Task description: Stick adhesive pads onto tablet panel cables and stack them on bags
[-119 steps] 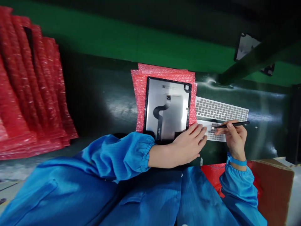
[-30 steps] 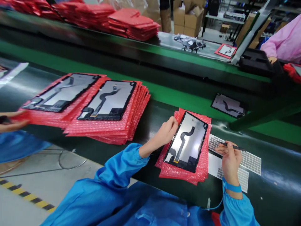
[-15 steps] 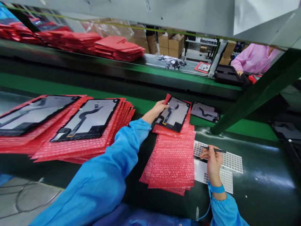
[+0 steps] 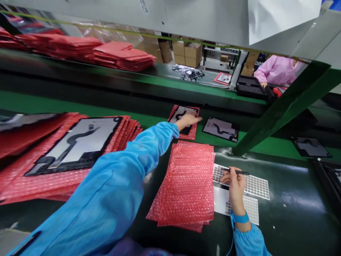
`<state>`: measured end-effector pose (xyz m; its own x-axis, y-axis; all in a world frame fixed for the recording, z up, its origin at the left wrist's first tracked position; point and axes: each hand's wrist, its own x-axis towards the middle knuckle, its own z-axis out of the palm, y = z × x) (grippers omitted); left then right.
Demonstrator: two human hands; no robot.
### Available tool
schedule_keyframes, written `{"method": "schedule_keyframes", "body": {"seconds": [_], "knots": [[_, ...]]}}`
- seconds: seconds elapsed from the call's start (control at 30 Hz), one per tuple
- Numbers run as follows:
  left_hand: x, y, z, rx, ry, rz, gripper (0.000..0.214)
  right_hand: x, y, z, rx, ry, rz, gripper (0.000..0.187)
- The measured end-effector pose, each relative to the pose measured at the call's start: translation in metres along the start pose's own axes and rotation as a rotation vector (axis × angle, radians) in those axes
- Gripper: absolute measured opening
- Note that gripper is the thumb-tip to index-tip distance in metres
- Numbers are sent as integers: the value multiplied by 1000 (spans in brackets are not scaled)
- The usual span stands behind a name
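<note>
Seemingly held left hand (image 4: 189, 120) unclenched over screen panel (image 4: 176, 116), upper centre of frame; pinched tweezers (image 4: 242, 172) in right hand (image 4: 236, 183), right of centre. Possibly risked snagging ribbon cable (image 4: 182, 115) through careless lifting.

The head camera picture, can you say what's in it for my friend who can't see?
A person's left hand is over a panel on red wrap; the right hand holds a thin black tool over a grid sheet. A stack of red bubble wrap lies in front, with more panels on both sides.
</note>
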<state>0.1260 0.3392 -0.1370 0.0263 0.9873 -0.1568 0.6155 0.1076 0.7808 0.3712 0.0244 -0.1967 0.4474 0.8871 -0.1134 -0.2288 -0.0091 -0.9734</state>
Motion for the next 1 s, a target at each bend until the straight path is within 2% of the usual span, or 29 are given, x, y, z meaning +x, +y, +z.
{"method": "schedule_keyframes", "body": {"seconds": [0.07,0.13,0.23,0.37,0.5,0.6,0.7,0.77,0.83,0.9,1.0], "knots": [[2,7,32,48,-84,-47,44,0,1,0,-11,-5,1,57],[4,13,52,77,-134,-101,55,-1,0,-1,-10,-2,-6,55],[4,18,59,64,-164,-154,61,0,-2,-1,-5,12,-24,53],[-5,20,51,-89,-162,-167,41,3,-6,-3,-16,44,-47,54],[-23,26,38,-352,-67,-84,41,8,-8,-6,-2,55,-66,58],[-37,27,14,-512,31,-17,40,10,-9,-8,8,52,-65,57],[-55,19,-19,-598,62,13,41,11,-10,-10,19,55,-63,55],[-71,8,-36,-624,42,15,41,11,-13,-11,26,55,-67,55],[-91,-5,-44,-638,1,4,41,11,-16,-12,21,45,-63,55],[-112,-18,-44,-621,-85,5,38,13,-19,-14,-12,15,-39,57],[-140,-35,-32,-499,-266,42,32,15,-22,-16,-107,-69,3,58]]}}
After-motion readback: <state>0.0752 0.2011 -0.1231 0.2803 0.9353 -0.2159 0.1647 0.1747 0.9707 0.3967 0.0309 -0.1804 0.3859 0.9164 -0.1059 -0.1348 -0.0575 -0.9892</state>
